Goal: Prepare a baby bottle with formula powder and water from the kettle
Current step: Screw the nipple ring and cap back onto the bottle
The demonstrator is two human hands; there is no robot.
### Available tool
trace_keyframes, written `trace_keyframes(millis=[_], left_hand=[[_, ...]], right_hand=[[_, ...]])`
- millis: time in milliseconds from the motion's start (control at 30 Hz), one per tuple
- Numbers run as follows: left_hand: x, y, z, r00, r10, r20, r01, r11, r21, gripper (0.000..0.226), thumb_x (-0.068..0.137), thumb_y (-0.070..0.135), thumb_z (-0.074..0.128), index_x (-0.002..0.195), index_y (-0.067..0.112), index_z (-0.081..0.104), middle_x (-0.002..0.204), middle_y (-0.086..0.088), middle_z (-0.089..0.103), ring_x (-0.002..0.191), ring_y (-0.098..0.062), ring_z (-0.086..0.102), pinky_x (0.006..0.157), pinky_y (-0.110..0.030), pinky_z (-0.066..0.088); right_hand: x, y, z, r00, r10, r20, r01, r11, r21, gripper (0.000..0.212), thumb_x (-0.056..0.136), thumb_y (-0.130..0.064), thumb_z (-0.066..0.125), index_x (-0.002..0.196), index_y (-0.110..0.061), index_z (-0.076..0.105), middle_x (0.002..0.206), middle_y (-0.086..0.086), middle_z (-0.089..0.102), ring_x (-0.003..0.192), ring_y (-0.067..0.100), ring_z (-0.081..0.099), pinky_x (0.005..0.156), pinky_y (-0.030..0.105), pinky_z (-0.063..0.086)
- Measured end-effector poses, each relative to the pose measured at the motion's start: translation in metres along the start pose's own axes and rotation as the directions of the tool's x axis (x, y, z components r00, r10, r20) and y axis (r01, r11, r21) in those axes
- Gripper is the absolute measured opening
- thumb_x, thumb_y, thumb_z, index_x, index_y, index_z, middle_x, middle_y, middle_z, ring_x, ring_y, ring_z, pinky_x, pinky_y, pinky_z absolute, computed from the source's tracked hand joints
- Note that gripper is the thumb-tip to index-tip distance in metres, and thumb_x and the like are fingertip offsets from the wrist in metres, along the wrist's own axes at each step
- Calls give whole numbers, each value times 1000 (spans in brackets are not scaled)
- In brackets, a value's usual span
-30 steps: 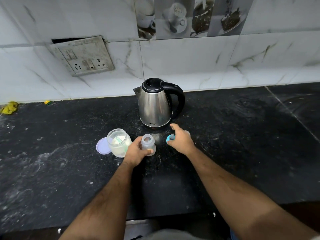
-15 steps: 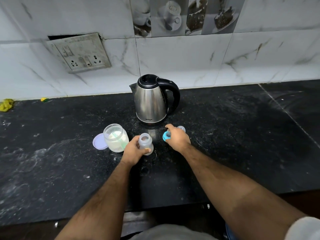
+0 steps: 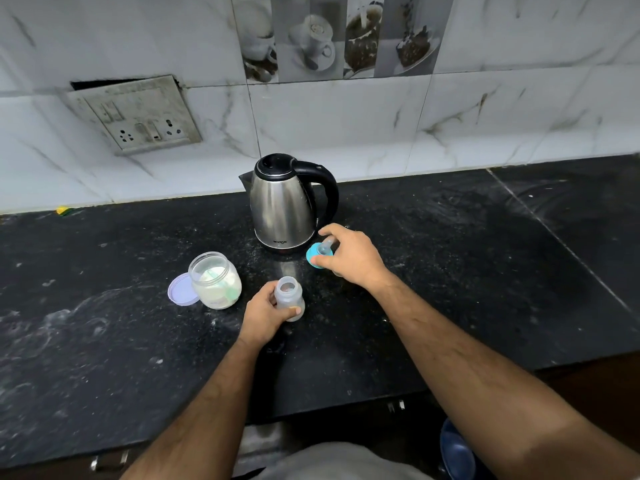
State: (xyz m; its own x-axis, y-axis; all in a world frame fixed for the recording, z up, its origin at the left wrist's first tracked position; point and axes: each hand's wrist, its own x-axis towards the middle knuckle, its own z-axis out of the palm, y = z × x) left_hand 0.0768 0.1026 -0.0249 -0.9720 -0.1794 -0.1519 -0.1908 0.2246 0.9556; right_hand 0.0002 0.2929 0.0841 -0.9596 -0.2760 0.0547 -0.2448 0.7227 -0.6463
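A small translucent baby bottle (image 3: 289, 295) stands upright and uncapped on the black counter, and my left hand (image 3: 266, 315) grips its side. My right hand (image 3: 349, 258) holds the blue bottle cap with its clear teat (image 3: 320, 252), tilted, just in front of the steel kettle (image 3: 282, 206). The kettle has a black lid and a black handle that points right. To the left of the bottle stands an open clear jar of white formula powder (image 3: 216, 280) with a green scoop inside. Its lilac lid (image 3: 181, 290) lies flat beside it.
The black stone counter (image 3: 467, 271) runs wide on both sides, dusted with white marks. A tiled wall with a socket plate (image 3: 138, 114) stands behind. A small yellow-green scrap (image 3: 63, 211) lies at the far left by the wall.
My right hand has closed on the blue cap and lifted it slightly, tilting it. The left hand keeps its hold on the bottle. The camera has shifted a little.
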Motion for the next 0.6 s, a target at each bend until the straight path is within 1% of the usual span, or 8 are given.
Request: trace_keyframes(millis=[133, 233, 300, 367, 433, 500, 600], left_hand=[[-10, 0, 4, 1000, 14, 6, -14, 999, 39, 53, 69, 3, 85, 113, 21, 62, 107, 7, 70, 98, -5, 65, 78, -6, 46], [-16, 1, 5, 999, 23, 31, -24, 999, 35, 55, 70, 3, 84, 116, 22, 61, 107, 12, 68, 98, 1, 63, 78, -4, 45], [-17, 0, 3, 998, 28, 49, -28, 1000, 12, 58, 70, 2, 84, 118, 25, 60, 108, 11, 69, 99, 0, 64, 83, -8, 47], [-17, -2, 0, 998, 28, 62, -28, 1000, 8, 60, 70, 4, 85, 120, 25, 60, 111, 8, 70, 103, -4, 66, 91, -17, 49], [-16, -2, -2, 997, 27, 72, -29, 999, 25, 60, 69, 5, 85, 120, 24, 61, 112, 8, 71, 105, -7, 66, 95, -24, 50], [-16, -2, -3, 996, 31, 78, -34, 999, 40, 57, 69, 6, 86, 118, 24, 63, 111, 8, 71, 105, -7, 66, 96, -25, 51], [-16, -1, -4, 996, 39, 79, -43, 997, 56, 52, 68, 9, 87, 114, 22, 65, 107, 7, 72, 102, -8, 67, 93, -25, 52]], right_hand=[[-12, -13, 4, 996, -45, 78, 46, 999, -13, 57, 72, -38, 81, 125, -29, 60, 97, -14, 64, 82, 11, 60, 85, 34, 52], [-24, -19, 14, 992, -80, 100, 85, 995, -50, 54, 74, -34, 78, 125, -27, 61, 112, -9, 69, 96, 14, 64, 87, 31, 50], [-30, -23, 19, 988, -108, 113, 118, 989, -86, 52, 77, -30, 75, 126, -25, 61, 119, -10, 68, 103, 11, 62, 84, 24, 43], [-32, -27, 23, 986, -107, 125, 120, 988, -100, 50, 78, -28, 73, 127, -24, 61, 122, -10, 67, 107, 10, 60, 83, 22, 40], [-32, -32, 25, 985, -102, 136, 120, 984, -129, 50, 78, -27, 72, 127, -24, 61, 123, -10, 66, 112, 10, 60, 90, 25, 43], [-31, -36, 27, 981, -101, 166, 128, 979, -162, 48, 78, -27, 71, 125, -24, 61, 123, -10, 66, 113, 11, 59, 94, 29, 45], [-29, -41, 31, 968, -96, 231, 140, 973, -185, 46, 79, -25, 72, 124, -24, 61, 121, -8, 65, 111, 13, 59, 93, 31, 48]])
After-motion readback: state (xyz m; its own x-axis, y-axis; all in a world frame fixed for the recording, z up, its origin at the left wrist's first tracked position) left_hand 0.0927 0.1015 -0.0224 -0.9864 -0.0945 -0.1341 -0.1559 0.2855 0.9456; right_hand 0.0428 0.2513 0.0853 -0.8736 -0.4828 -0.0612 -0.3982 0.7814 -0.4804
